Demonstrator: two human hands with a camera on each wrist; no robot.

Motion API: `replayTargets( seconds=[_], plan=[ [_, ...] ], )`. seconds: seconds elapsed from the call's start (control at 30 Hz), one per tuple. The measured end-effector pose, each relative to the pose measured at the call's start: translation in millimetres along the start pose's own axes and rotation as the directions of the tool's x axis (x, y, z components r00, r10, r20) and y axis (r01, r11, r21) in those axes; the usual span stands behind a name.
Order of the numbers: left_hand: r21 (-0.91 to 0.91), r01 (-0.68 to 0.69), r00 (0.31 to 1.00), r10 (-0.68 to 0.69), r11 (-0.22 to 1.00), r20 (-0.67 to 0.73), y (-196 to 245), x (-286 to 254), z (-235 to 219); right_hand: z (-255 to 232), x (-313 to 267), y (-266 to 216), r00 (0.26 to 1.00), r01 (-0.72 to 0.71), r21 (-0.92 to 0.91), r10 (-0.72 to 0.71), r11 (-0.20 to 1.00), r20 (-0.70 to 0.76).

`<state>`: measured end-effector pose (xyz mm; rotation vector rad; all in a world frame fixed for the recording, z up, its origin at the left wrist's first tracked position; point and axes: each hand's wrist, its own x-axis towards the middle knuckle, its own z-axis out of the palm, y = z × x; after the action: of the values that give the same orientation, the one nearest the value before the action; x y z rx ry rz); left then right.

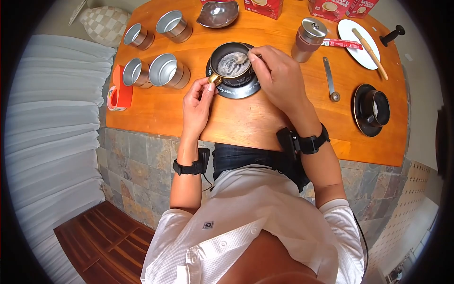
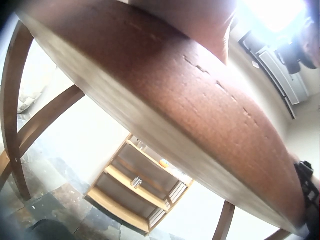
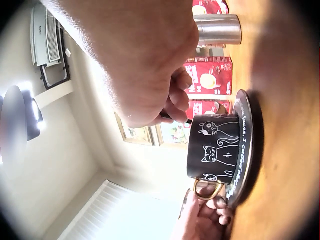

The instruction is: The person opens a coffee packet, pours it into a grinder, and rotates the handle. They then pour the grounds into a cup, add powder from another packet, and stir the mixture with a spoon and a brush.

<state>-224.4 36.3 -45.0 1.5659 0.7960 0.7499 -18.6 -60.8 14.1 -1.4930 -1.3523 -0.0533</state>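
The dark cup (image 3: 214,147) stood upright on its black saucer (image 3: 250,127), on the wooden table (image 1: 246,128) before the person. The left hand (image 1: 196,105) was closed with thumb and fingers upon the gold handle (image 1: 214,78), at about 7 o'clock of the cup. The right hand (image 1: 283,75), at 3 o'clock, had its fingers pinched together on the spoon (image 1: 241,57), whose bowl lay inside.

The cup seemed to me ceramic: stiff, rather smooth, perhaps slippery, and easy to chip. With the pale content it was probably of moderate weight, so the handle was a good place for holding, and the outer wall could give support. The spoon was better to be held high, above the rim.

Toward 9 o'clock, 4 metal cups (image 1: 169,71) limited the room; toward 2 o'clock stood the metal jar (image 1: 309,40). The widest room was toward 5 o'clock, up to the near table edge.
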Motion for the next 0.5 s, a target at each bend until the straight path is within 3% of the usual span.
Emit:
replayTargets(
  seconds=[0.1,0.27,0.5],
  plan=[
    [0.004,-0.007,1.000,0.007,1.000,-0.003,1,1,1,2,1,-7,0.998,-0.053,0.033,0.052,0.998,0.023],
    [-0.034,-0.005,1.000,0.005,0.999,0.004,-2,0,0,11,-2,-5,0.987,0.029,0.196,-0.058,0.980,0.147],
    [-0.020,0.002,1.000,-0.002,1.000,-0.009,-1,1,-1,6,-1,2,0.996,0.055,0.004,-0.055,0.998,0.077]
  ],
)
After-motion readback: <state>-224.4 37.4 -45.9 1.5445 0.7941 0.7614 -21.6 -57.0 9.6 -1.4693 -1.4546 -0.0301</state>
